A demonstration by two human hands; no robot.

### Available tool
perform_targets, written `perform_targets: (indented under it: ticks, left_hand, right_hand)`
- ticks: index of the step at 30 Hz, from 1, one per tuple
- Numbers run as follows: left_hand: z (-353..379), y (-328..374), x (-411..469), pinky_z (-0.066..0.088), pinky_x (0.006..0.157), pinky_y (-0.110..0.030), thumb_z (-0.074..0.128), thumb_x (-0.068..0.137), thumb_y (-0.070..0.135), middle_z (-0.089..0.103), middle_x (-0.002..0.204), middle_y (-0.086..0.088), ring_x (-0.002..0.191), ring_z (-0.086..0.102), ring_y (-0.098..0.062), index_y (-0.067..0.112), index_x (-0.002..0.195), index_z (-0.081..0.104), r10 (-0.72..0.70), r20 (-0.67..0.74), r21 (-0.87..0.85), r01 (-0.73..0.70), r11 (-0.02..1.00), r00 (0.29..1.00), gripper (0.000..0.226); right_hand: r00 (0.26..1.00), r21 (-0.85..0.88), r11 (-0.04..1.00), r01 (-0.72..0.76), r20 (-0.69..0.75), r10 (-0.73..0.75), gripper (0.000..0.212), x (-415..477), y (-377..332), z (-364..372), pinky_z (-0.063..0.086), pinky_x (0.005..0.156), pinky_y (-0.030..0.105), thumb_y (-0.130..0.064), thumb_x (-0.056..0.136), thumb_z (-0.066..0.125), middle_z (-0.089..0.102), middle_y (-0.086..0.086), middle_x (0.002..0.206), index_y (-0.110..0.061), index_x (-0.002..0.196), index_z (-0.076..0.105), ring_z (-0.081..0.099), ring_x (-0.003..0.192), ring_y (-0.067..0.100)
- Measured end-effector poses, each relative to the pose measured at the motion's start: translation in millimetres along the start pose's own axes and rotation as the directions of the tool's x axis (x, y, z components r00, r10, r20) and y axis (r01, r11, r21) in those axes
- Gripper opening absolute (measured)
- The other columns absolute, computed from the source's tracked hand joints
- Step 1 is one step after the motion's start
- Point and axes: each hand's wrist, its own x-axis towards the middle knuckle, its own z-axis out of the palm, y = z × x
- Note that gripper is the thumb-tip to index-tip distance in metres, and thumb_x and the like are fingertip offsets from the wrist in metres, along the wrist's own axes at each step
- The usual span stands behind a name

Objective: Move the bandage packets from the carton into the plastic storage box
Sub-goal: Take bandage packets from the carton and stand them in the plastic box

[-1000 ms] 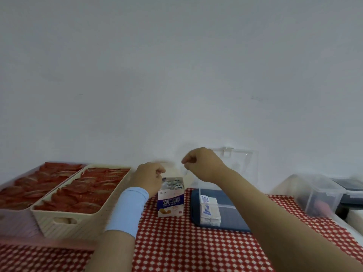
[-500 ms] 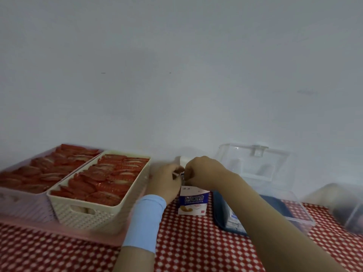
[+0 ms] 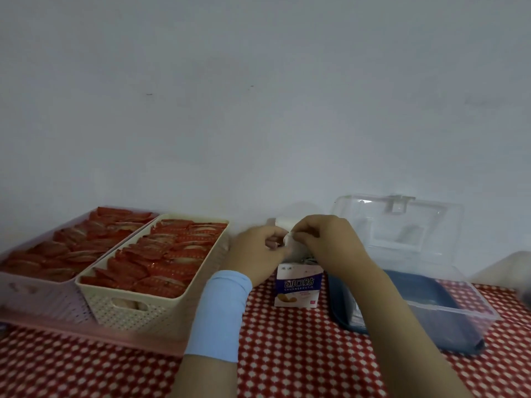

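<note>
1. White paper wrapping marks the bandage packet (image 3: pixel 289 240), which sits in the lower middle of the frame, directly above the open top of the carton (image 3: pixel 298 285). I judge it very light, thin and floppy. It should be easy to crease and a little slick, but it is not fragile.
2. Best taken by an edge or corner with the fingertips. A light pinch should be enough, and a hard squeeze would only crumple it.
3. The left hand (image 3: pixel 258 249) and right hand (image 3: pixel 326 242) meet over the carton with fingers curled. Both seem to pinch the packet between them near its upper edge, though blur hides the exact fingertip contact.
4. The packet hangs below and between the two grips. Its lower part is near the carton mouth, where more packets show as a grey jumble.
5. The plastic storage box (image 3: pixel 471 311) stands just right of the carton on the tabletop (image 3: pixel 287 357), under the right forearm. Its clear lid (image 3: pixel 402 225) is raised, so the way in looks open.
</note>
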Motion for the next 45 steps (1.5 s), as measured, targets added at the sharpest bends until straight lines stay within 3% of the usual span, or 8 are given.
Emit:
perform_targets:
  ticks: [6,11,23,26,30,38,42,45]
  left_hand:
    - [10,-8,6,0.042,0.063,-0.001,0.071,0.088,0.029,0.065,0.085,0.020,0.080,0.060,0.003,0.031,0.093,0.070,-0.033,-0.058,0.000,0.033,0.999,0.998,0.005]
    - [8,-5,5,0.035,0.064,0.007,0.074,0.085,0.031,0.064,0.089,0.020,0.080,0.056,0.010,0.030,0.104,0.069,-0.041,-0.022,0.006,0.042,0.999,0.999,0.019]
    - [11,9,10,0.053,0.072,-0.016,0.074,0.086,0.019,0.072,0.085,0.008,0.081,0.066,-0.006,0.024,0.091,0.073,-0.031,-0.125,-0.289,-0.006,0.957,0.992,0.007]
    - [8,13,9,0.057,0.073,-0.020,0.073,0.086,0.013,0.075,0.093,-0.005,0.085,0.071,-0.016,0.011,0.100,0.072,-0.097,-0.065,-0.476,0.055,0.878,0.993,0.013]
    - [4,14,6,0.053,0.091,-0.053,0.067,0.091,0.011,0.070,0.106,-0.021,0.091,0.067,-0.030,-0.002,0.108,0.064,-0.134,0.125,-0.679,0.183,0.711,0.983,0.022]
    - [-2,27,-7,0.053,0.096,-0.050,0.059,0.085,0.014,0.070,0.113,-0.023,0.105,0.067,-0.036,0.001,0.113,0.067,-0.007,0.362,-0.892,0.349,0.289,0.932,0.032]
    - [6,22,-8,0.057,0.090,-0.049,0.067,0.083,0.015,0.071,0.104,-0.022,0.089,0.070,-0.030,-0.001,0.116,0.063,0.028,0.404,-0.894,0.389,0.224,0.914,0.037]
    - [10,18,-6,0.061,0.079,-0.042,0.066,0.081,0.015,0.071,0.091,-0.014,0.075,0.069,-0.022,-0.001,0.115,0.060,0.033,0.434,-0.870,0.410,0.273,0.900,0.038]
  right_hand:
    - [0.995,0.045,0.996,0.081,0.048,-0.083,0.007,-4,3,4,0.055,0.070,0.023,-0.030,0.084,0.077,0.062,-0.017,0.091,-0.033,0.080,0.072,0.063,0.082,0.002]
    - [0.998,0.268,0.963,-0.018,-0.059,0.035,0.013,-3,6,-11,0.051,0.067,0.019,-0.023,0.089,0.072,0.069,-0.012,0.080,-0.029,0.079,0.068,0.063,0.077,0.004]
    - [0.998,0.533,0.844,-0.051,-0.003,0.062,0.022,-6,-3,-23,0.056,0.062,0.020,-0.006,0.083,0.077,0.072,-0.010,0.073,-0.027,0.090,0.074,0.069,0.069,0.005]
    - [0.993,0.666,0.740,-0.088,0.006,0.114,0.021,-8,-7,-26,0.058,0.061,0.025,0.001,0.084,0.074,0.075,0.012,0.083,-0.016,0.097,0.076,0.074,0.074,0.017]
    - [0.990,0.756,0.642,-0.126,0.053,0.131,0.024,-9,-13,-28,0.060,0.067,0.026,0.002,0.086,0.072,0.078,0.008,0.088,-0.009,0.107,0.075,0.076,0.080,0.019]
    - [0.983,0.816,0.549,-0.181,0.173,0.067,0.025,-12,-16,-31,0.054,0.069,0.024,-0.001,0.088,0.068,0.076,0.006,0.087,-0.015,0.107,0.075,0.069,0.076,0.016]
    - [0.973,0.783,0.587,-0.206,0.226,0.040,0.028,-14,-16,-33,0.055,0.068,0.024,-0.004,0.094,0.061,0.075,0.004,0.091,-0.015,0.117,0.072,0.069,0.081,0.016]
    - [0.976,0.773,0.604,-0.192,0.213,0.039,0.023,-14,-16,-36,0.055,0.076,0.028,-0.011,0.097,0.059,0.076,0.002,0.093,-0.017,0.114,0.074,0.068,0.084,0.014]
